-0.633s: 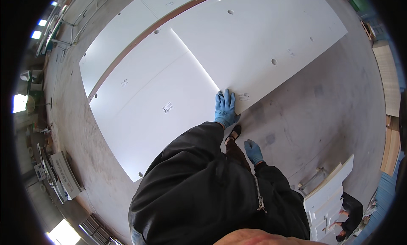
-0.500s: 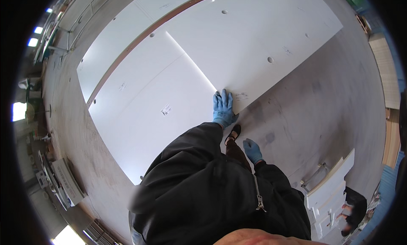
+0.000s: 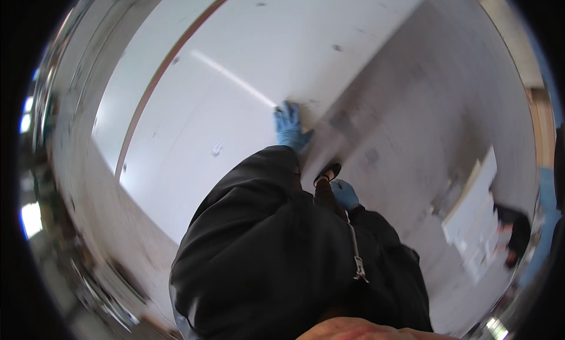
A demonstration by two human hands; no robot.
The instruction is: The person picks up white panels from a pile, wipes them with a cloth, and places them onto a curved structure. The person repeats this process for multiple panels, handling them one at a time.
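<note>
My left hand (image 3: 288, 126), in a blue glove, lies flat with fingers stretched out on a large white panel (image 3: 194, 116). It rests close to the panel's near right edge, at the lower end of a bright straight line across the surface. A blurred printed label shows beside the fingers. My right hand (image 3: 345, 194), also blue-gloved, hangs low beside my shoe (image 3: 328, 173), off the panel. Its fingers look curled in, and no object shows in it; my sleeve and body partly hide it.
A brown strip (image 3: 159, 75) runs along the panel's far left side, with another white surface (image 3: 126, 84) beyond. Grey floor (image 3: 412, 104) lies at right. White boards (image 3: 474, 213) stand at lower right, a dark-clothed person (image 3: 517, 234) next to them. Motion blurs the rim.
The whole view has shifted, so panel and left hand sit further up and left. My left hand keeps its place by the bright line. My right hand sits slightly higher, nearer the shoe.
</note>
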